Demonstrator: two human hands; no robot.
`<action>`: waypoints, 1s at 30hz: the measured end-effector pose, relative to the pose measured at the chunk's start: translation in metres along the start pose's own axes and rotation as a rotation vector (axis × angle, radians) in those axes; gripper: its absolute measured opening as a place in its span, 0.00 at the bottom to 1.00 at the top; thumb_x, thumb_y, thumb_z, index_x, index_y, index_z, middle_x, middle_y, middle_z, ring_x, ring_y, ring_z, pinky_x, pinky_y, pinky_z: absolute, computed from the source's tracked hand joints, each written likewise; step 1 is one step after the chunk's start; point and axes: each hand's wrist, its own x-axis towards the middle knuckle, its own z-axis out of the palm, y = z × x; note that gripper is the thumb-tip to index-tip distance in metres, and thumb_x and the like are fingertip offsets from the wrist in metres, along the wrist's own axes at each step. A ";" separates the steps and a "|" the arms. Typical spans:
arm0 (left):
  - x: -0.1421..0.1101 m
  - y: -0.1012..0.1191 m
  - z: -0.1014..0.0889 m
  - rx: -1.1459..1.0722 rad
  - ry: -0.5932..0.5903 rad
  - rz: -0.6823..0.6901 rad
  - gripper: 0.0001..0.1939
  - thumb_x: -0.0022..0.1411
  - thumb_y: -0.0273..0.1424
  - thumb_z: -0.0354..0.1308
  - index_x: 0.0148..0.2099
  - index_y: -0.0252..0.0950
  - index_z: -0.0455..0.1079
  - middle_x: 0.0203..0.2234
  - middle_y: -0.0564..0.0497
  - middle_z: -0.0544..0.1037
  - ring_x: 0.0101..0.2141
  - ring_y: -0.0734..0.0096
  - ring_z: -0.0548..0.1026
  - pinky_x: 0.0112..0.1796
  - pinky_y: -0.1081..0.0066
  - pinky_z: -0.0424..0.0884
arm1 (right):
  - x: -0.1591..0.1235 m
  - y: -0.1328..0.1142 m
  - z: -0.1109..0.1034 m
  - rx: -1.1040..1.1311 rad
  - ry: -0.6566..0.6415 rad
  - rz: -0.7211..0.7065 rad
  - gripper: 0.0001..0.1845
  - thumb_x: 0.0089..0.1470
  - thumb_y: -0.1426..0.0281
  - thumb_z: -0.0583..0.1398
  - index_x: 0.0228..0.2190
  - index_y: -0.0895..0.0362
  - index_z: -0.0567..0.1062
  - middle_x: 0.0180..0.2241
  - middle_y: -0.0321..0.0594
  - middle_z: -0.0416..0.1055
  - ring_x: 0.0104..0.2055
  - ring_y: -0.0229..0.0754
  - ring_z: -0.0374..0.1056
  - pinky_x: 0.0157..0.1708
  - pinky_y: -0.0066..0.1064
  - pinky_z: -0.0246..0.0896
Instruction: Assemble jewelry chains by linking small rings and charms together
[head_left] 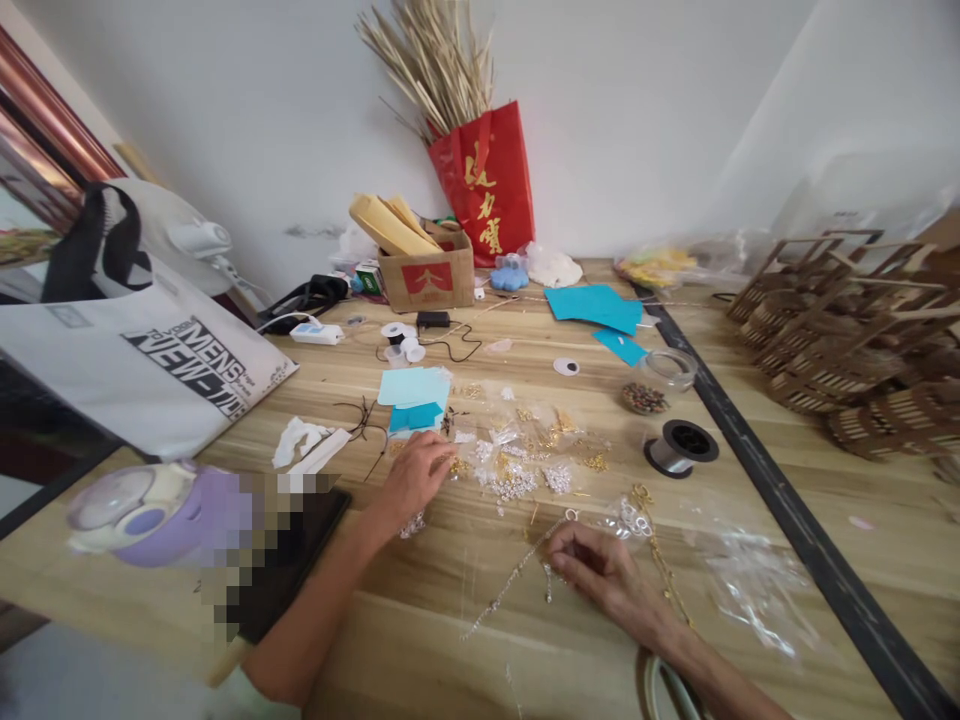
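My left hand (420,475) rests on the table at the near left edge of the bead piles. Its fingers are drawn together beside some small gold beads (460,466); what is between the tips is too small to make out. A few clear beads (412,524) lie below that hand. My right hand (596,565) is closed in a pinch on a thin silver chain (504,588), which slants down to the left across the wood. A short beaded end (548,584) hangs under the fingers. Just right of this hand lie a gold chain (655,545) and a bag of silver rings (634,518).
Clear beads (514,482) and gold findings fill the middle. A wire spool (681,447), glass jar (670,370) and plastic bags (757,575) lie to the right. Bamboo baskets (840,340) crowd the far right. A purple device (172,510) stands left, a cardboard box (427,275) behind.
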 end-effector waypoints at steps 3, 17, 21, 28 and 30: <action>-0.004 0.000 0.009 0.089 -0.037 0.039 0.09 0.61 0.23 0.54 0.40 0.35 0.75 0.38 0.46 0.74 0.44 0.60 0.70 0.48 0.59 0.68 | 0.000 -0.002 0.001 -0.004 0.000 0.012 0.15 0.58 0.59 0.56 0.28 0.57 0.70 0.22 0.32 0.57 0.24 0.35 0.51 0.24 0.28 0.46; -0.007 -0.005 0.015 0.121 -0.068 0.055 0.12 0.59 0.22 0.58 0.46 0.36 0.72 0.42 0.47 0.73 0.47 0.60 0.69 0.52 0.57 0.66 | 0.000 -0.003 0.001 -0.014 0.012 0.002 0.14 0.58 0.60 0.56 0.27 0.57 0.69 0.23 0.33 0.58 0.25 0.36 0.52 0.25 0.28 0.47; -0.008 -0.011 0.019 0.106 -0.052 0.042 0.18 0.58 0.22 0.59 0.52 0.37 0.69 0.43 0.47 0.74 0.49 0.59 0.69 0.54 0.56 0.66 | 0.000 -0.001 0.000 -0.013 -0.002 0.000 0.14 0.59 0.61 0.56 0.28 0.57 0.69 0.23 0.33 0.58 0.26 0.36 0.52 0.25 0.28 0.47; -0.007 -0.011 0.018 0.086 -0.089 0.038 0.20 0.58 0.23 0.59 0.53 0.37 0.69 0.46 0.46 0.74 0.51 0.60 0.69 0.57 0.56 0.62 | 0.001 -0.002 0.001 0.008 0.002 -0.001 0.13 0.59 0.62 0.56 0.28 0.57 0.70 0.24 0.33 0.59 0.26 0.36 0.53 0.25 0.28 0.47; -0.007 -0.010 0.016 0.090 -0.106 0.027 0.20 0.58 0.23 0.59 0.53 0.37 0.69 0.47 0.46 0.74 0.51 0.60 0.69 0.57 0.56 0.62 | 0.001 -0.003 0.001 0.010 0.005 -0.005 0.13 0.58 0.62 0.56 0.28 0.57 0.70 0.24 0.34 0.60 0.26 0.36 0.53 0.26 0.28 0.48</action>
